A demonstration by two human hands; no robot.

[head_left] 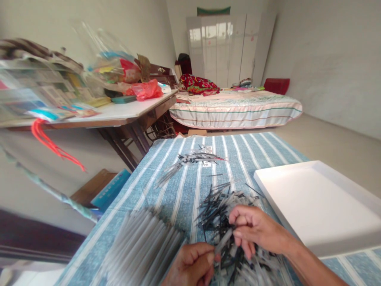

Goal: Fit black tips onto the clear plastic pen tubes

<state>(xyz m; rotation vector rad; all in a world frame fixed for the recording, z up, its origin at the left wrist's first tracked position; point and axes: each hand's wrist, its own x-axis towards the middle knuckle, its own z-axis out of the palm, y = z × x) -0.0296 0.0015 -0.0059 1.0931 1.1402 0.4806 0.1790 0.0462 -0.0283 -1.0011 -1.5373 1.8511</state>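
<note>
My left hand [193, 264] is curled at the bottom of the view, its fingers pinched on a thin pale tube [224, 240]. My right hand [257, 230] is closed too, fingertips on the same tube and resting on a heap of dark thin sticks and pale tubes [222, 208]. The heap lies on a blue striped cloth [184, 186]. To the left of my left hand lies a blurred row of pale tubes [143, 246]. A smaller bundle of sticks [193, 159] lies farther back on the cloth.
A white shallow tray [321, 198] sits to the right on the cloth. A cluttered table [119, 113] with bags and papers stands to the left. A bed [238, 105] and a white wardrobe [226, 47] are at the back. Bare floor lies to the right.
</note>
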